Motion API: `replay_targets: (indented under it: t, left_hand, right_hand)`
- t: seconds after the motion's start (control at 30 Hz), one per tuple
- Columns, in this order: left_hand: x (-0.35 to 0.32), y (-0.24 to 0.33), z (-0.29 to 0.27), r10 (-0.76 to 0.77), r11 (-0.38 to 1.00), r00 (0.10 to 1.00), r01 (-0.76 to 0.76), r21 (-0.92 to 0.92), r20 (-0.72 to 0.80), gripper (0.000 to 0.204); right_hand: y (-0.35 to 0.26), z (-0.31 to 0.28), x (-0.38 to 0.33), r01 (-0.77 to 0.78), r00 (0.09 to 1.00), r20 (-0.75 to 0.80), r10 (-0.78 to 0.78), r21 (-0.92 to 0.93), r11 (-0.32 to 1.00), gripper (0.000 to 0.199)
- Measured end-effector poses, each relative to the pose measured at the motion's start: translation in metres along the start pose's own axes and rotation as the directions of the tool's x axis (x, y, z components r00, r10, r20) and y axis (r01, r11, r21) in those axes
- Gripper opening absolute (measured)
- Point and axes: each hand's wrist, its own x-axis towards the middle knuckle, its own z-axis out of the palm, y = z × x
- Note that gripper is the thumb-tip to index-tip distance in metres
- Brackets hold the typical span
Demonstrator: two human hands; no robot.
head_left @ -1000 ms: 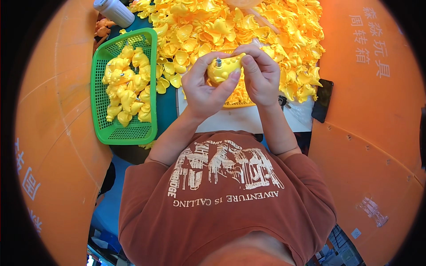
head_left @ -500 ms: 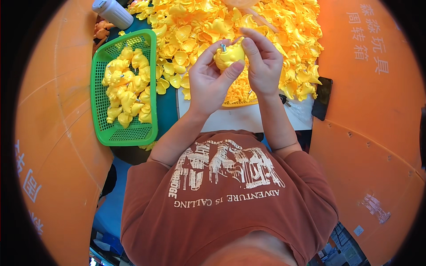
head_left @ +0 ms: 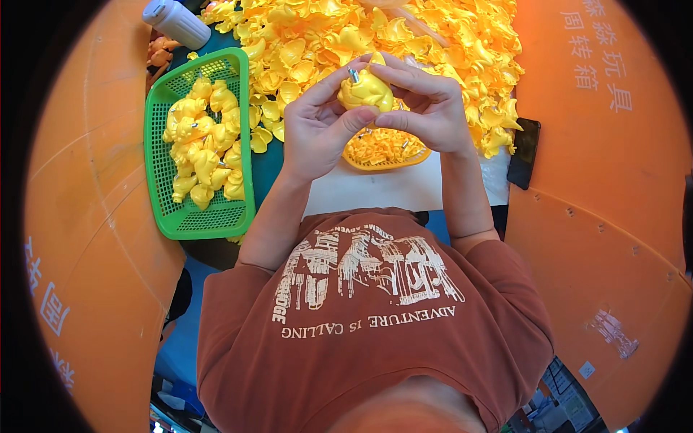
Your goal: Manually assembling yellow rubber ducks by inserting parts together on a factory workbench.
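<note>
Both hands hold one rounded yellow plastic toy part point(head_left: 366, 94) above the work surface. A short metal pin sticks up from its top left. My left hand point(head_left: 314, 130) cups it from the left, thumb against its lower side. My right hand point(head_left: 431, 108) grips it from the right, its fingers over the far side and its thumb below. Just under the hands is a small orange basket point(head_left: 390, 166) of tiny yellow pieces, partly covered by them. Behind them spreads a big heap of loose yellow plastic shells point(head_left: 462, 65).
At the left, a green basket point(head_left: 249, 144) holds several yellow toy parts, some with metal pins. A pale bottle point(head_left: 177, 25) lies beyond it. A dark phone-like slab point(head_left: 525, 153) rests at the right. Orange panels point(head_left: 599, 202) rise on both sides; a white surface point(head_left: 361, 193) lies nearest me.
My right hand has closed in on the toy part, its thumb now underneath and fingers over the top. The part has shifted slightly left, and the small orange basket shows more.
</note>
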Motion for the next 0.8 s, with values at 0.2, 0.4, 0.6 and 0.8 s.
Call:
replay_targets:
  t: [0.2, 0.4, 0.6, 0.8]
  left_hand:
    - [-0.005, 0.004, 0.004, 0.046, 0.999, 0.998, -0.045, 0.025, -0.030, 0.052]
    - [-0.006, 0.000, 0.021, 0.045, 0.999, 0.961, -0.036, 0.035, -0.274, 0.040]
    - [-0.008, -0.011, 0.015, 0.018, 0.992, 0.943, -0.058, -0.110, -0.333, 0.033]
    - [-0.007, -0.017, 0.018, 0.046, 0.994, 0.917, -0.080, -0.071, -0.397, 0.036]
  right_hand:
    - [-0.006, 0.005, 0.002, 0.047, 0.999, 0.028, -0.043, -0.168, 0.985, 0.052]
    - [0.009, 0.017, 0.001, 0.156, 0.987, 0.029, -0.158, -0.412, 0.898, 0.058]
    - [0.011, 0.026, 0.004, 0.038, 0.998, -0.048, -0.048, -0.186, 0.982, 0.079]
    - [0.024, 0.043, -0.001, 0.109, 0.984, -0.139, -0.108, 0.006, 0.994, 0.079]
